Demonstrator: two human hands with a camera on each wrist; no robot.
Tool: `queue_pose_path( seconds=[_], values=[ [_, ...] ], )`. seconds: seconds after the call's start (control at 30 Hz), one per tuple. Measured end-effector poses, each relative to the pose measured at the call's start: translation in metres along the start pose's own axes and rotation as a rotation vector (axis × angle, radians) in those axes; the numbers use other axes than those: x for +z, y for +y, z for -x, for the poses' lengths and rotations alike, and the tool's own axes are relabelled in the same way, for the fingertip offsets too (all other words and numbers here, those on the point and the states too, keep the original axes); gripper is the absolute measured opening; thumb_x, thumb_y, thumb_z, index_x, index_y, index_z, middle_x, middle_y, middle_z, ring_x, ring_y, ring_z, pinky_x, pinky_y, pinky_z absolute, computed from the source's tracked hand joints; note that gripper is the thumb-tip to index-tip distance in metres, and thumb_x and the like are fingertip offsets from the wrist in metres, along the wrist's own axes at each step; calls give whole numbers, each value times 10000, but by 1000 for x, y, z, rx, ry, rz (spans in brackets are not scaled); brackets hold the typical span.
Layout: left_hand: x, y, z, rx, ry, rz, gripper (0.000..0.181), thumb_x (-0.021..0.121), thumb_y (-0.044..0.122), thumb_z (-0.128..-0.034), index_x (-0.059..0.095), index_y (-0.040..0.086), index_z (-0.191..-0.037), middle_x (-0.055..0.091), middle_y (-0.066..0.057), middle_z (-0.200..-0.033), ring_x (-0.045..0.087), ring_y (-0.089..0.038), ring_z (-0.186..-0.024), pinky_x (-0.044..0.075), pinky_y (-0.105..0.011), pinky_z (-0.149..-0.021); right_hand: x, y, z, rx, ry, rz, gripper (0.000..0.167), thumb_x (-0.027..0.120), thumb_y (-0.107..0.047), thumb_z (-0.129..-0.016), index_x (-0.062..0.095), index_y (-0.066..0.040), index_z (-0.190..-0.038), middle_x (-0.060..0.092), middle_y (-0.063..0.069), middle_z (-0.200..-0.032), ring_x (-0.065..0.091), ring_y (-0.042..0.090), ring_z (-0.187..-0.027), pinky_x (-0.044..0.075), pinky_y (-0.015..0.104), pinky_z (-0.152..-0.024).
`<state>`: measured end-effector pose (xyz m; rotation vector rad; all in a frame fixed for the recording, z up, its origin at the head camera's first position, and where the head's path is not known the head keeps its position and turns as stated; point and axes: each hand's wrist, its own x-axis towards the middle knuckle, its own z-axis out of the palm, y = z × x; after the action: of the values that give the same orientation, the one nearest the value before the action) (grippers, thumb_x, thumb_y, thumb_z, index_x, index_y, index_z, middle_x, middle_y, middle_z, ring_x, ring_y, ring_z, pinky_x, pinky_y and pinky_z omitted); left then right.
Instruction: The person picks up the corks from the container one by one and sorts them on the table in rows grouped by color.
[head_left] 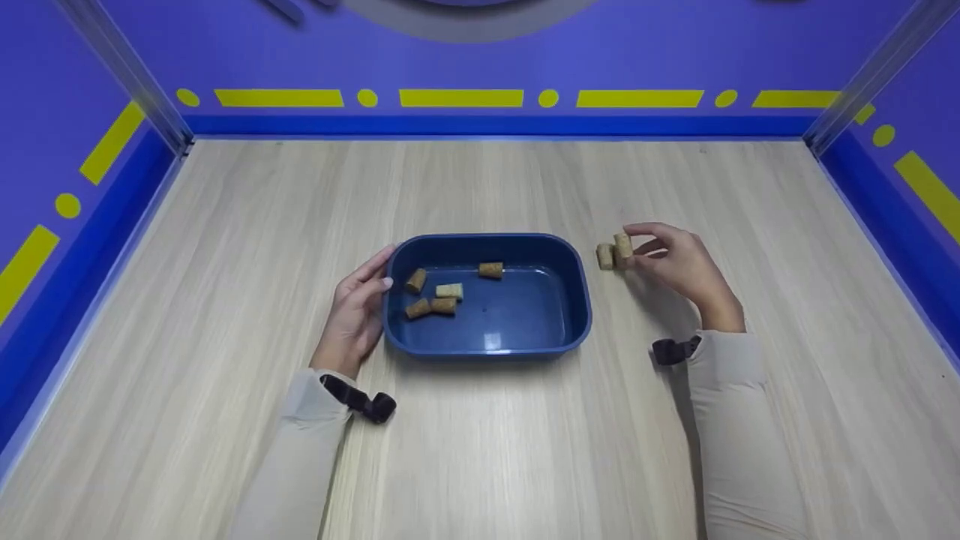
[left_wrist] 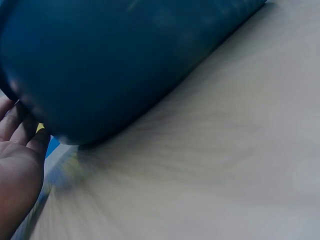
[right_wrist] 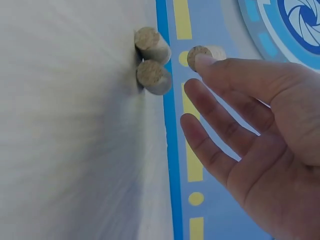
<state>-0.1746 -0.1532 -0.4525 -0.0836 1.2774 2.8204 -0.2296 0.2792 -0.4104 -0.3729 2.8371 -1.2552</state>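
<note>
My left hand [head_left: 355, 311] holds the left end of a blue plastic tub [head_left: 487, 351], its thumb at the rim and its fingers along the outer wall. In the left wrist view those fingers [left_wrist: 22, 125] lie against the tub's side [left_wrist: 100, 75]. Several brown corks and one paler cork [head_left: 449, 291] lie inside, mostly toward the left. Right of the tub, my right hand [head_left: 679, 262] pinches a light cork [head_left: 623, 246] between thumb and fingertips, raised off the table. Two more corks [right_wrist: 152, 45] stand upright close together on the table beside it.
The wood-grain table [head_left: 487, 450] is enclosed by blue-purple panels [head_left: 465, 67] with yellow dashes and dots at the back and sides. Black wrist cameras [head_left: 379, 407] are strapped over both sleeves.
</note>
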Motion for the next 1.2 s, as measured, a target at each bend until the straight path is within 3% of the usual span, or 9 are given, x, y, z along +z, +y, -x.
queue_pose_path(
  seconds=[0.13, 0.3, 0.57, 0.8, 1.03, 1.2],
  values=[
    [0, 1, 1, -3, -6, -15, 496, 439, -144, -858, 547, -18, -1325, 644, -36, -1224, 599, -119, -1146, 502, -212, -890, -2, 2, 3, 61, -13, 24, 445, 635, -10, -881, 576, -64, -1319, 625, 205, -1228, 654, 325, -1039, 453, 83, -730],
    [-1, 2, 1, -10, 1, -22, 559, 439, -141, -857, 399, -80, -1411, 623, -41, -1247, 591, -120, -1158, 499, -209, -902, -4, 4, 6, 101, -22, 50, 457, 631, -38, -893, 557, -81, -1342, 639, 201, -1210, 644, 324, -1077, 490, 217, -808],
    [1, 2, -1, -13, 10, -5, 524, 435, -157, -855, 479, -59, -1368, 644, -32, -1221, 602, -110, -1138, 506, -211, -888, -6, 11, 7, 165, -43, 51, 465, 627, -62, -903, 534, -70, -1358, 587, 202, -1300, 608, 354, -1138, 505, 408, -893],
    [3, 3, 0, -20, 9, 2, 548, 417, -156, -859, 415, -79, -1402, 637, -31, -1226, 593, -115, -1154, 502, -210, -887, -7, 12, 7, 234, -71, 49, 481, 611, -106, -916, 503, -73, -1384, 597, 226, -1277, 602, 350, -1137, 506, 312, -821],
    [2, 2, 0, -10, -2, 16, 493, 427, -160, -853, 567, -19, -1305, 648, -33, -1216, 600, -125, -1145, 512, -214, -864, -4, 15, 6, 227, -79, 72, 478, 628, -130, -910, 518, -49, -1368, 596, 208, -1284, 611, 328, -1100, 487, 254, -777],
    [0, 1, 1, -8, 2, -9, 499, 436, -150, -856, 541, -26, -1329, 650, -33, -1211, 610, -123, -1134, 511, -214, -882, -4, 18, 8, 238, -98, 60, 494, 619, -153, -924, 491, -47, -1390, 559, 193, -1339, 586, 335, -1152, 478, 239, -783]
  ],
)
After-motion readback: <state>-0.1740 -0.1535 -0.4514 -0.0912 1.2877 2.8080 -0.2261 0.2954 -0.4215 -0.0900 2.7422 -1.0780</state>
